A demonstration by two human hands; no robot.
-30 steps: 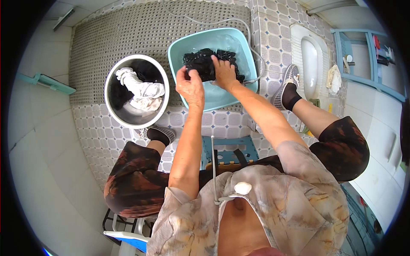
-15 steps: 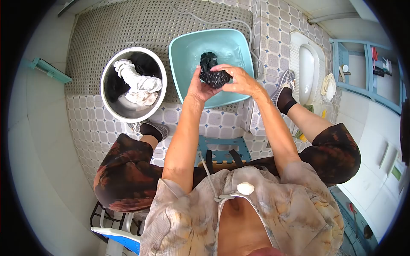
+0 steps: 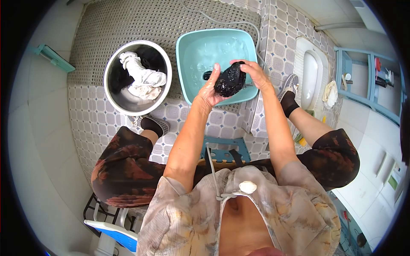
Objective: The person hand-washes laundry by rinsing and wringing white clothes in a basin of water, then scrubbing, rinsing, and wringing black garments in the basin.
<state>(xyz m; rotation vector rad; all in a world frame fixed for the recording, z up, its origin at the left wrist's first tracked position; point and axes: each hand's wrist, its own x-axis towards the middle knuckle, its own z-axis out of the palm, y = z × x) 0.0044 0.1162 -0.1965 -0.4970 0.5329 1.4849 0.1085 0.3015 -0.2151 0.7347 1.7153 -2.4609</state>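
Note:
A wet, dark black cloth (image 3: 230, 82), bunched up and flecked with pale foam or shine, is between my two hands over the near side of the turquoise basin (image 3: 183, 64). My left hand (image 3: 210, 88) cups it from below and the left, thumb pointing up. With bent fingers, my right hand (image 3: 256, 76) grips its upper right edge. Shallow water (image 3: 213, 49) shows in the basin, and a small dark piece (image 3: 207, 75) lies just left of my left thumb; whether it belongs to the same cloth I cannot tell.
Left of the basin stands a metal bowl (image 3: 107, 91) holding white cloth (image 3: 143, 77) and black cloth (image 3: 120, 79). A grey hose (image 3: 222, 22) runs behind the basin. A squat toilet (image 3: 308, 74) and a blue shelf (image 3: 367, 77) are to the right. A blue stool (image 3: 228, 147) is beneath me.
The black cloth has moved slightly right and toward me, changing from a long, gathered shape to a rounder bundle. My right hand has shifted to its upper right edge.

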